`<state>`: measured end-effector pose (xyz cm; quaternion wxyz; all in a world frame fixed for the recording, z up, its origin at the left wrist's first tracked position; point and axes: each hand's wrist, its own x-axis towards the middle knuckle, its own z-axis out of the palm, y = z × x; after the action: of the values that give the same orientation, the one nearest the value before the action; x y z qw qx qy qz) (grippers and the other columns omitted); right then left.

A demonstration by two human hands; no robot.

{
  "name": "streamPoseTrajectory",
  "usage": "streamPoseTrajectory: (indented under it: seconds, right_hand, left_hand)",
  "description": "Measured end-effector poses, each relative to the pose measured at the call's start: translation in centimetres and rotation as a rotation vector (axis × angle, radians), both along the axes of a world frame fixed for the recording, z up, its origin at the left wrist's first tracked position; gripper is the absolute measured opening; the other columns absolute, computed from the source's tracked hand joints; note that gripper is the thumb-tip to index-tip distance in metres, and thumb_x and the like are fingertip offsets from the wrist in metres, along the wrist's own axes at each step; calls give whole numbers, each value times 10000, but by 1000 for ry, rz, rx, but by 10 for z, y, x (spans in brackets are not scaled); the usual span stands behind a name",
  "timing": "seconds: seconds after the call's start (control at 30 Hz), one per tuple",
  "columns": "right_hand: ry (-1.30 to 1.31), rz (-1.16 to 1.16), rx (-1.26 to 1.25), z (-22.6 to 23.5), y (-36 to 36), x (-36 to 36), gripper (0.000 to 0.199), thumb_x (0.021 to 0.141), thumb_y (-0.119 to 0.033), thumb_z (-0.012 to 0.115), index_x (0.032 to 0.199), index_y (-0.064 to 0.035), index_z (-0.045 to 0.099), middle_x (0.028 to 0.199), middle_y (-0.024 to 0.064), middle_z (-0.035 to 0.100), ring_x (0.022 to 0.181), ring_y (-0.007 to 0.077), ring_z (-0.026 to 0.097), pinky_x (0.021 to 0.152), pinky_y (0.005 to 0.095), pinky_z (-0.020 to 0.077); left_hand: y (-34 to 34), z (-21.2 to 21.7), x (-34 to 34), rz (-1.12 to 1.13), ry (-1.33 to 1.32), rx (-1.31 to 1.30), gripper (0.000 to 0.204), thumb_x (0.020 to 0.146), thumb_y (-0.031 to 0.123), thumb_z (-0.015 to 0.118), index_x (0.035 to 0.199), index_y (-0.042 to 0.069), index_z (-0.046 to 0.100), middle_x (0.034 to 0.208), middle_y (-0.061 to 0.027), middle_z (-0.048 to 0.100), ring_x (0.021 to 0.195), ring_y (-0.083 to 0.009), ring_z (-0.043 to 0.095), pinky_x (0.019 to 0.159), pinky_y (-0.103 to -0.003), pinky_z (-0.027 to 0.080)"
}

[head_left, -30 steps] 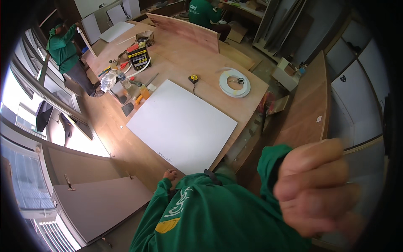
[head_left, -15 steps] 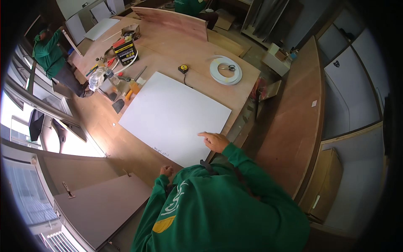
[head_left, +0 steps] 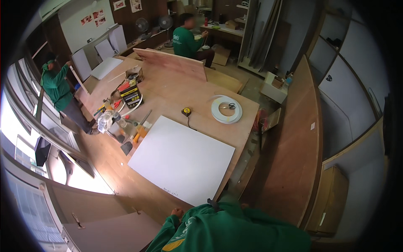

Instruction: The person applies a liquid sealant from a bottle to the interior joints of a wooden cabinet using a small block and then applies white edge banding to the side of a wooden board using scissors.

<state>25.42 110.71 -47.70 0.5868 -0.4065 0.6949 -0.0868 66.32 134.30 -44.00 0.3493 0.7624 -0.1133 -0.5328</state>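
A large white board [head_left: 184, 159] lies flat on the wooden worktable, with small handwriting along its near edge. My left hand [head_left: 178, 213] hangs just off that edge, its fingers curled into a loose fist, and nothing shows in it. My right hand is hidden behind my green sleeve and body. Beyond the board's far edge sits a yellow and black tape measure [head_left: 186, 111]. A roll of white edging strip [head_left: 215, 113] lies farther right, with scissors [head_left: 228, 106] on it.
To the left stand a black adhesive can [head_left: 131, 97], a plastic bottle [head_left: 121, 122] and several tools. An upright wooden panel [head_left: 170, 63] crosses the table's far side. A tall brown panel [head_left: 289, 155] leans at right. Two co-workers [head_left: 58, 86] [head_left: 184, 40] are farther off.
My right hand, earlier pointing over the white board, has been drawn back out of sight. The view has tilted up, showing more of the room. My left hand stays curled near the board.
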Motion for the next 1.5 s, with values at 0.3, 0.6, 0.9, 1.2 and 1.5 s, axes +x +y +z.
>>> streamPoseTrajectory:
  seconds: [0.3,0.6,0.9,1.2,1.5]
  right_hand:
    - [0,-58,12,-14,11,1,230,836,-139,600,1050,-54,606,737,87,633,662,192,608,618,355,490]
    - [3,45,-60,-33,-7,3,178,806,-161,626,951,-58,639,713,95,640,655,210,618,613,374,489]
    - [56,27,-75,-45,-76,-7,144,775,-183,651,852,-63,672,689,104,648,648,227,629,608,393,487]
    - [-105,102,0,-162,-192,29,140,744,-205,677,753,-68,705,665,112,655,642,244,640,603,412,486]
    - [-114,768,-254,-32,-244,114,116,797,-139,598,872,-141,686,772,81,701,720,223,685,643,374,537]
  left_hand:
    - [-37,-4,15,-49,-25,-69,320,830,239,660,998,-34,659,834,-110,691,682,-196,651,585,-327,531]
    - [-17,4,8,96,245,-5,306,854,130,592,1118,-22,619,879,-142,675,765,-225,673,557,-322,526]
    - [-28,36,-39,70,133,-7,269,848,115,570,1098,23,609,842,-121,636,663,-192,600,506,-283,469]
    - [-36,11,-92,129,285,69,181,855,125,560,1014,45,592,757,-92,608,547,-161,545,432,-270,426]
    - [-109,58,-111,225,191,331,213,855,137,565,1052,60,571,782,-100,617,565,-183,585,424,-278,446]
